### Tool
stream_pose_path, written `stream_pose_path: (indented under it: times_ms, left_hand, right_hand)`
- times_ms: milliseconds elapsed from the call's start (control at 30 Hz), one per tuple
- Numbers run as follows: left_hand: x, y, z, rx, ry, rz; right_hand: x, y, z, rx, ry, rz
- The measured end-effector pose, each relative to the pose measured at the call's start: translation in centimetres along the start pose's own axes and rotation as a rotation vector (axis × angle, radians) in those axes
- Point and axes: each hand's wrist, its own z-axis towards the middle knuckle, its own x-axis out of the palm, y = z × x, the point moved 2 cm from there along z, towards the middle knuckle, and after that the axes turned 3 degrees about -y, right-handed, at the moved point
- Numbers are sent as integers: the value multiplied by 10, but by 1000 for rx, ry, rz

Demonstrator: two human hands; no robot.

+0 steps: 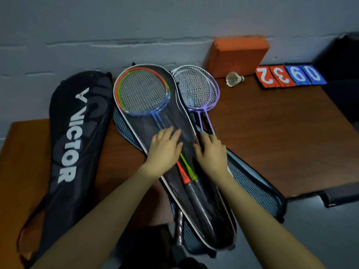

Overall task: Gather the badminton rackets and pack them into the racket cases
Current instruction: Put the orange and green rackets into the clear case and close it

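My left hand: flat, fingers straight and spread, palm pressing on the clear-fronted case, holding nothing.
My right hand: fingers relaxed and slightly bent, resting on the right rim of the same case, beside the purple shafts; I cannot tell whether it pinches the edge.
Clear-fronted case: white-trimmed, lying slantwise across the middle of the tabletop, its wide end toward the back edge, its narrow end over the front edge.
Orange and green rackets: two, inside the clear-fronted case, heads at the wide end, grips toward me.
Purple rackets: two, heads stacked, lying just right of the case toward the back edge, shafts running under my right hand.
Blue mesh case: beneath the clear-fronted case, jutting out toward the front right edge.
Black VICTOR case: along the left side of the tabletop.
Shuttlecock: near the back edge, before the orange block.
Score cards: back right corner.
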Motion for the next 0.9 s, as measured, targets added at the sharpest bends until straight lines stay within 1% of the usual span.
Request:
stream_pose_path:
  times_ms: [100,233,367,467,567,633,733,833,900]
  left_hand:
    - [-9,21,49,16,-17,36]
    - [-6,40,101,1,47,25]
    - [0,51,133,16,104,-67]
    - [-3,57,146,26,96,-183]
    - [-6,59,158,-49,113,-320]
    - [-8,59,165,-116,102,-412]
    - [-14,64,172,-233,16,-529]
    - [-22,67,168,-337,-36,-676]
    - [-26,66,161,-356,-42,-717]
  right_hand:
    - [14,17,48,27,13,-69]
    - [32,32,95,73,33,-115]
    - [41,41,117,140,4,-54]
    - [40,42,121,218,-33,100]
    - [35,46,122,315,-58,322]
    - [31,52,117,323,-59,492]
    - [22,63,107,317,5,703]
    - [16,64,99,284,51,790]
    - [13,64,94,253,93,805]
